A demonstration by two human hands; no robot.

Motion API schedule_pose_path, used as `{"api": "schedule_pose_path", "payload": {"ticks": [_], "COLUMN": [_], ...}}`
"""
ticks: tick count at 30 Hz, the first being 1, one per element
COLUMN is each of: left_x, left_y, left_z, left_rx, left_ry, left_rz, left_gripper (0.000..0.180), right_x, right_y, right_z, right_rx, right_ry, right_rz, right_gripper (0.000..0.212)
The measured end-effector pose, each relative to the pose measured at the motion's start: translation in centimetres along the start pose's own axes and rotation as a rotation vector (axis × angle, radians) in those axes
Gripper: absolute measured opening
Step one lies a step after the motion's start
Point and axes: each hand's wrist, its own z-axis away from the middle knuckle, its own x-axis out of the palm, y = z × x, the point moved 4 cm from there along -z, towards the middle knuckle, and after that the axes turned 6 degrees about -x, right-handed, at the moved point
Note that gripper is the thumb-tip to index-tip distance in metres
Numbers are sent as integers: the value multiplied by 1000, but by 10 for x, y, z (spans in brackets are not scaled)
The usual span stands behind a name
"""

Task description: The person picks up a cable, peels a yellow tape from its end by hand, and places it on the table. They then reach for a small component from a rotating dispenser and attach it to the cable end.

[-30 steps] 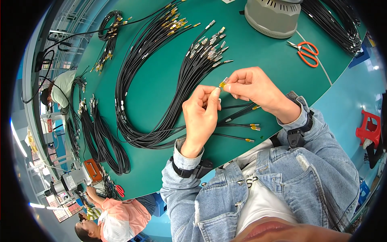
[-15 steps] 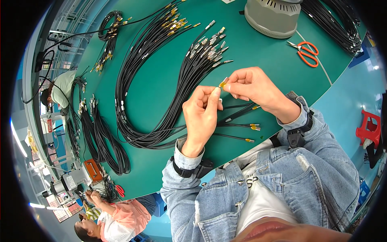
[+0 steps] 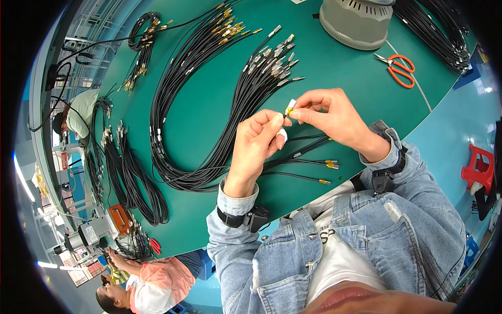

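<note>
Left hand: the left hand (image 3: 257,144) is raised over the green bench (image 3: 209,104), its grip closed with thumb and fingertips pinching a thin black cable (image 3: 308,146) near its end
Right hand: the right hand (image 3: 329,112) has its grip pinched shut on the small yellow connector (image 3: 288,109) at the cable tip, with a white tag just above it
Cable: held in the air between both hands, trailing down to the bench edge
Loose ends: a few gold-tipped cable ends (image 3: 329,165) lie just below the hands
Bundles: long black cable bundles (image 3: 246,94) spread across the bench
Farther off: orange scissors (image 3: 397,68) beside a grey round machine (image 3: 358,21)
</note>
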Motion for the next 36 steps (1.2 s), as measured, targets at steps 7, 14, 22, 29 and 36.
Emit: {"api": "schedule_pose_path", "payload": {"ticks": [7, 14, 22, 29, 36], "left_x": [4, 5, -2, -1, 13], "left_y": [0, -1, -3, -6, 1], "left_z": [1, 3, 1, 0, 2], "left_rx": [-53, -56, -83, -103, -54], "left_ry": [-88, -179, -199, -227, -90], "left_rz": [21, 52, 179, 147, 53], "left_gripper": [25, 29, 28, 28, 28], "right_x": [-2, 1, 3, -3, -1], "right_y": [-5, -2, -5, -12, -11], "right_z": [0, 0, -1, -2, 0], "right_rx": [-110, -61, -13, -122, -122], "right_ry": [21, -162, -182, -65, -143], "right_rz": [62, -82, -219, -107, -212], "right_gripper": [17, 15, 16, 17, 11]}}
